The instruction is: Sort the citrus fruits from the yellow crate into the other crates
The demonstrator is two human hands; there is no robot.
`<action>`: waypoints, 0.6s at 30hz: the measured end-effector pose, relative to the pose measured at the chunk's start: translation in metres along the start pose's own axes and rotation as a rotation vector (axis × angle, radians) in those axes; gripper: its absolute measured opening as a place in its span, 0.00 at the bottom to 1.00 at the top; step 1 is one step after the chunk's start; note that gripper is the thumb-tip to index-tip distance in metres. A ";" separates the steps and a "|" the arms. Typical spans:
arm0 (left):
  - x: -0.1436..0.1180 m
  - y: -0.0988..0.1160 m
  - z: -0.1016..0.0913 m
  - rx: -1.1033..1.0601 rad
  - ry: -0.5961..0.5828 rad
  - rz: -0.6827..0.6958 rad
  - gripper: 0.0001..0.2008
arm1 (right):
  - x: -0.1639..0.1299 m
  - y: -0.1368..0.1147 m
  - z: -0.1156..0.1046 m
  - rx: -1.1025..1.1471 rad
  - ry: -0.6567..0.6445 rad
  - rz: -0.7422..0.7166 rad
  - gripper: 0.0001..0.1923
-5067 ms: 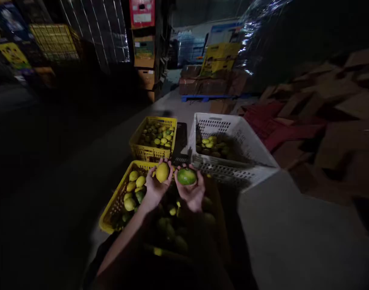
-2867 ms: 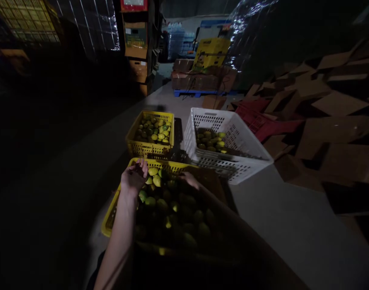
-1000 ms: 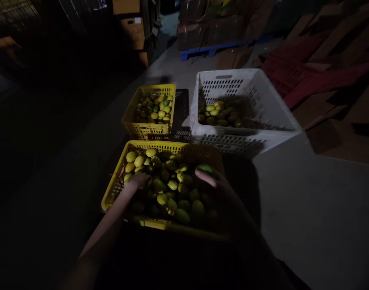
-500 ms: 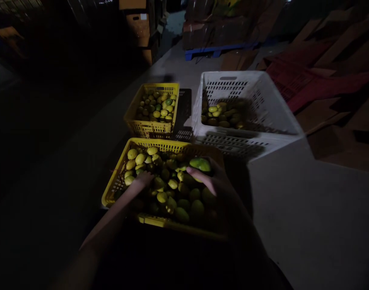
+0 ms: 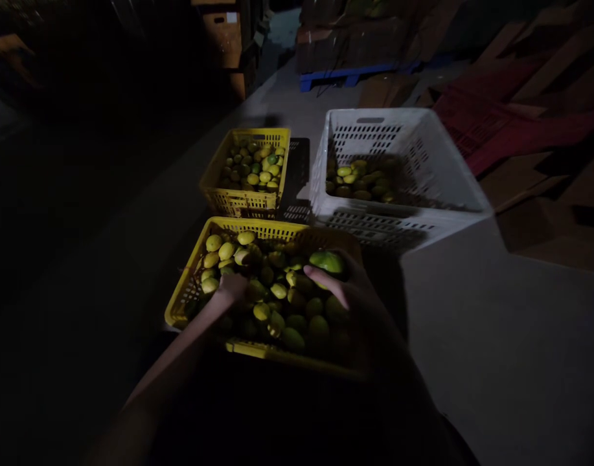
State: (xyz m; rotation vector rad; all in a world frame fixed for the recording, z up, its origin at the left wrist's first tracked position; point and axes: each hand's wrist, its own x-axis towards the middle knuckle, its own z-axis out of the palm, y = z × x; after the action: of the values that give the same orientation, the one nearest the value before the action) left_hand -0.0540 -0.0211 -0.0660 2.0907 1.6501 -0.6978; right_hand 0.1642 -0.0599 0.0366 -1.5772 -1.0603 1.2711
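left hand (image 5: 232, 288): sunk among the fruit at the 9 o'clock side of the near yellow crate (image 5: 182, 304); fingers curled down into the pile, but the dark hides whether they have closed on any one piece
near pile: small yellow and yellow-green citrus fill the crate; brightest at its 11 o'clock corner, in shadow toward 5 o'clock
right hand (image 5: 357, 301): at the crate's 2 o'clock corner, fingers (image 5: 320, 278) wrapped round a green fruit (image 5: 326, 261), thumb side toward the pile
green fruit: the right hand is on it, the left well apart at its 8 o'clock; round to slightly oval, long axis roughly 9 to 3; glossy green, deeper in colour and larger than its neighbours
far yellow crate (image 5: 216, 175): at 12 o'clock from the near one, just beyond it on the floor, partly filled with mixed yellow and green fruit
white crate (image 5: 437, 188): at 1 o'clock from the green fruit, taller, a shallow layer of yellowish fruit inside
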 end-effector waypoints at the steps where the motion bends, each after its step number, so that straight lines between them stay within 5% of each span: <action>1: -0.001 0.005 0.007 0.000 -0.059 -0.016 0.14 | 0.000 0.001 0.000 -0.009 -0.008 -0.012 0.18; 8: -0.005 0.021 0.038 -0.023 -0.044 -0.055 0.18 | 0.001 0.013 0.001 -0.044 0.009 -0.060 0.21; 14: 0.007 0.005 0.040 -0.192 0.028 -0.119 0.17 | -0.005 0.012 0.009 -0.055 -0.043 -0.081 0.21; 18: 0.003 -0.002 0.024 -0.378 0.115 -0.143 0.12 | -0.012 0.006 0.017 0.035 -0.004 -0.069 0.20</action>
State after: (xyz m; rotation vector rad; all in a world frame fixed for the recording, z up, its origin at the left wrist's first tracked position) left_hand -0.0584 -0.0318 -0.0869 1.7856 1.8416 -0.2796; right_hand 0.1464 -0.0713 0.0314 -1.4995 -1.0800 1.2408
